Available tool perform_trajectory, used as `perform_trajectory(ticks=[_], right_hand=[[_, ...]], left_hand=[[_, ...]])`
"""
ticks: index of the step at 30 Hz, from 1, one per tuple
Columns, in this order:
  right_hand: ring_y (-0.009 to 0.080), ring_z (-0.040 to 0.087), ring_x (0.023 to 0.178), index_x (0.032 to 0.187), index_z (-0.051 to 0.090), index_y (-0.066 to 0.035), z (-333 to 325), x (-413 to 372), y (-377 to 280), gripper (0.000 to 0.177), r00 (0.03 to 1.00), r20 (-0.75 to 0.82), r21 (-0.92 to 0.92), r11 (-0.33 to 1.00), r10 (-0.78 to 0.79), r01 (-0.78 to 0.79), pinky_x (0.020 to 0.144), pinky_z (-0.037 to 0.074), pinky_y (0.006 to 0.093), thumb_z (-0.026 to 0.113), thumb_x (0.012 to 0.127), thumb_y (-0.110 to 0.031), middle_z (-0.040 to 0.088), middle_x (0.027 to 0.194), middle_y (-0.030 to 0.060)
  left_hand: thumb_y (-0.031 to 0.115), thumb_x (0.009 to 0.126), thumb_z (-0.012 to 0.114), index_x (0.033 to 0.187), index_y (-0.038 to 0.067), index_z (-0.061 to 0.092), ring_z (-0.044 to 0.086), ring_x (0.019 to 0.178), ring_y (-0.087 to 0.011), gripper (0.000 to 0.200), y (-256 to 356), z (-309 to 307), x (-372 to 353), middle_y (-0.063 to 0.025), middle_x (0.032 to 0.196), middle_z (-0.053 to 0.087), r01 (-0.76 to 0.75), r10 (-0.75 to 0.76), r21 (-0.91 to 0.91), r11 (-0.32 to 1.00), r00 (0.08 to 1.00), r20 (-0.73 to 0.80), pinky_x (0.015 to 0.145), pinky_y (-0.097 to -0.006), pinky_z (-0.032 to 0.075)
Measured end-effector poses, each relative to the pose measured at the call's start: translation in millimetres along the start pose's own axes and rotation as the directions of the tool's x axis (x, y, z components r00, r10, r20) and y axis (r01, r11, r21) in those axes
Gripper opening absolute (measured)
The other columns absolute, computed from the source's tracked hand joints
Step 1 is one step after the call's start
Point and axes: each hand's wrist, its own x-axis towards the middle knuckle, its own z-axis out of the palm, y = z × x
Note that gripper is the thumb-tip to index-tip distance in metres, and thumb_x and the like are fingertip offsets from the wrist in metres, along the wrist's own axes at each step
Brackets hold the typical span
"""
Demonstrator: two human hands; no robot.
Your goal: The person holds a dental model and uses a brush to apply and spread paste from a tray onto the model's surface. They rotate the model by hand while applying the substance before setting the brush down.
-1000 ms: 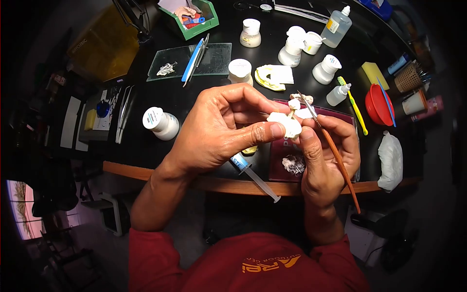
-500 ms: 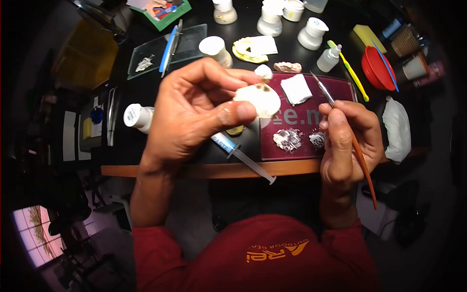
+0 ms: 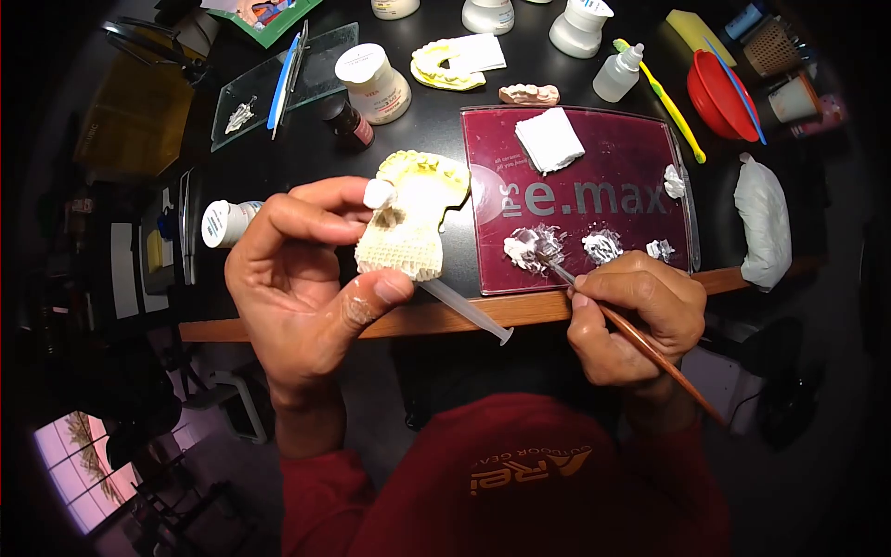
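Between thumb and fingers, my left hand [image 3: 311, 265] grips a cream plaster dental model [image 3: 401, 255] with a grid-textured face. A small white tooth-shaped piece [image 3: 379, 194] sits at its upper end, by my fingertips. A yellowish row of teeth [image 3: 422, 170] shows just behind, overlapping it in this view. My right hand [image 3: 640, 316] is closed pen-fashion on a fine brush [image 3: 640, 343] with a reddish-brown handle. The brush tip lies at a heap of white paste [image 3: 534, 249] on the dark red e.max slab [image 3: 594, 139]. Partly hidden under the model is a syringe [image 3: 469, 311].
More white paste heaps [image 3: 603, 245] and a folded white pad [image 3: 549, 141] are on the slab. Behind stand a VITA jar [image 3: 373, 85], a dark bottle [image 3: 349, 125], a dropper bottle [image 3: 618, 74] and a yellow arch model [image 3: 450, 67]. A red bowl [image 3: 719, 97] is at right.
My right hand has lowered the brush from the air to the paste heap. My left hand has moved left and down and turned the model. The camera view has shifted too.
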Motion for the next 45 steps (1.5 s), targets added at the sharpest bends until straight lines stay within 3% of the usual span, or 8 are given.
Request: perform_trajectory(ticks=[4,20,29,45], right_hand=[[0.0151,0.060,0.047,0.072,0.066,0.000,0.7,-0.2,1.4,0.014,1.000,-0.005,-0.006,1.000,-0.015,0.015,0.042,0.046,0.0251,0.065,0.058,0.004,0.059,0.058,0.0074],[0.0162,0.063,0.050,0.073,0.067,0.000,4.5,-1.1,0.2,0.015,1.000,-0.018,-0.022,1.000,-0.016,0.016,0.045,0.049,0.0257,0.066,0.058,0.006,0.061,0.060,0.0075],[0.0178,0.063,0.050,0.073,0.065,-0.002,2.5,-0.3,2.5,0.018,0.992,0.046,0.015,0.993,-0.113,0.113,0.044,0.049,0.0259,0.066,0.056,0.005,0.062,0.060,0.0068],[0.0176,0.062,0.049,0.074,0.067,-0.002,7.0,0.8,2.2,0.019,0.992,0.030,-0.009,0.993,-0.120,0.120,0.044,0.049,0.0262,0.068,0.056,0.006,0.062,0.061,0.0075]], left_hand=[[0.005,0.066,0.088,0.093,0.000,0.058,0.062,0.099,-0.0198,0.040,2.1,3.2,-11.4,-0.0214,0.109,0.063,0.022,-0.018,0.046,0.999,0.996,-0.083,0.092,-0.0333,0.048],[0.001,0.066,0.088,0.093,0.000,0.060,0.061,0.102,-0.0203,0.039,-3.3,10.8,-20.4,-0.0202,0.108,0.063,-0.001,0.004,0.042,0.999,0.998,-0.066,0.093,-0.0343,0.047],[0.001,0.066,0.088,0.094,0.000,0.060,0.061,0.102,-0.0207,0.039,-2.6,17.9,-26.2,-0.0195,0.107,0.063,0.031,-0.026,0.046,0.998,0.993,-0.112,0.093,-0.0347,0.047],[0.001,0.065,0.089,0.094,0.000,0.061,0.061,0.101,-0.0190,0.040,-8.7,16.5,-28.5,-0.0178,0.107,0.064,-0.039,0.047,0.091,0.995,0.996,-0.082,0.092,-0.0331,0.047]])
